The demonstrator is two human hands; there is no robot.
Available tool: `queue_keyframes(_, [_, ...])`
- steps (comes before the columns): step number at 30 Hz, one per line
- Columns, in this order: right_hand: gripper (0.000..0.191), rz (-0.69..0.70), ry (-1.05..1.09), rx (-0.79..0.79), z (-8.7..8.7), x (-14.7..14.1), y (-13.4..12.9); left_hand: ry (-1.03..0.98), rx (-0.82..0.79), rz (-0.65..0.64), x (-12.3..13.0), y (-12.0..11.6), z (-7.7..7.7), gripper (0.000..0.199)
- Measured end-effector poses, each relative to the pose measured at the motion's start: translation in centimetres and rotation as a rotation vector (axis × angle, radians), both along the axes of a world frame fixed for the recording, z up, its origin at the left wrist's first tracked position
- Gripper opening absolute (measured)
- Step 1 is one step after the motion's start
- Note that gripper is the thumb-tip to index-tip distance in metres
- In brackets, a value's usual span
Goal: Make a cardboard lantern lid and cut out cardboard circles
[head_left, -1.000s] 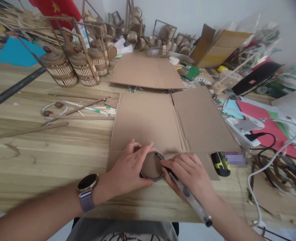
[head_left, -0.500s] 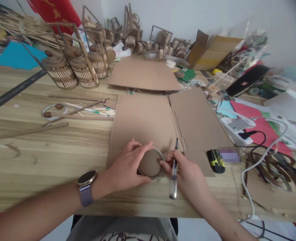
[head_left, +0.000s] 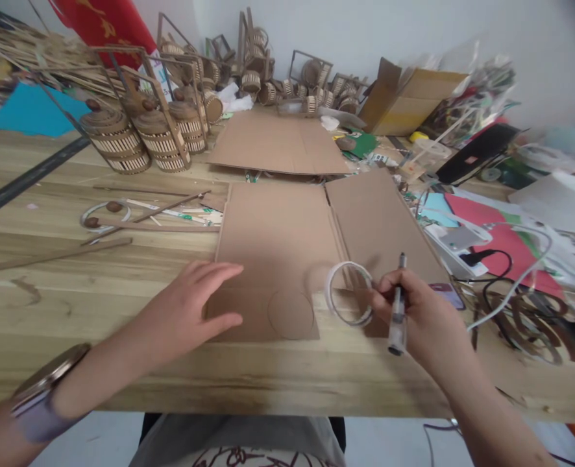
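Note:
Between the fingertips of my right hand (head_left: 421, 311) is a pale ring (head_left: 330, 295), lifted above the cardboard. The same hand also keeps a pen (head_left: 398, 311) upright against its fingers. My left hand (head_left: 202, 295) holds nothing; its fingers and thumb are apart over the left edge of the cardboard sheet (head_left: 278, 227). A thin drawn circle (head_left: 290, 316) shows on the near flap of that sheet, between my two hands. A watch (head_left: 54, 376) is strapped on my left wrist.
Lidded slatted baskets (head_left: 115, 139) with tall handles stand at the back left. Thin wooden strips (head_left: 156, 217) lie left of the cardboard. Another cardboard piece (head_left: 282, 143) lies behind. At right are a white power strip (head_left: 455, 250), red paper (head_left: 492, 240) and a looping cable (head_left: 543, 266).
My right hand has lifted the ring off the cardboard and carried it right, along with the pen. My left hand has let go and drawn back left. The drawn circle is now uncovered.

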State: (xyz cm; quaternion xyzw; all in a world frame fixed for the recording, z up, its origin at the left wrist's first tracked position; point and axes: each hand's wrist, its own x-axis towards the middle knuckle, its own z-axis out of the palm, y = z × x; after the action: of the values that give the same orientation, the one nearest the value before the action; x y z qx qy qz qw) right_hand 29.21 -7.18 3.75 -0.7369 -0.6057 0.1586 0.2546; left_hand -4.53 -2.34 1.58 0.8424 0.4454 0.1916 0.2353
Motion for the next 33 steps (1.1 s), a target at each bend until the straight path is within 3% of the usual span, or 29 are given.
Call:
queue_keyframes(5, [0.009,0.052,0.005,-0.007,0.2,-0.2,0.1,0.212,0.084,-0.043,-3.0,-2.1,-2.9,0.042])
queue_keyframes(9, [0.012,0.244,0.227,-0.108,-0.5,-4.0,0.6,0.224,0.096,-0.057,-2.7,-2.9,-2.3,0.043])
queue_keyframes(13, [0.017,0.403,0.218,-0.108,-1.2,-9.1,1.5,0.157,0.127,-0.006,-2.2,-3.0,-1.0,0.067])
queue_keyframes(18, [0.015,0.488,0.116,-0.103,-2.0,-12.7,2.5,0.118,0.077,-0.007,-1.6,-3.3,-1.4,0.100])
queue_keyframes(26, [0.014,0.511,-0.078,-0.079,-3.1,-13.4,2.8,0.109,-0.035,-0.045,-0.9,-2.0,-2.1,0.096])
queue_keyframes(33, [0.018,0.501,-0.278,0.167,-2.5,-10.8,2.4,0.089,-0.057,-0.034,-1.0,-2.2,-2.2,0.091])
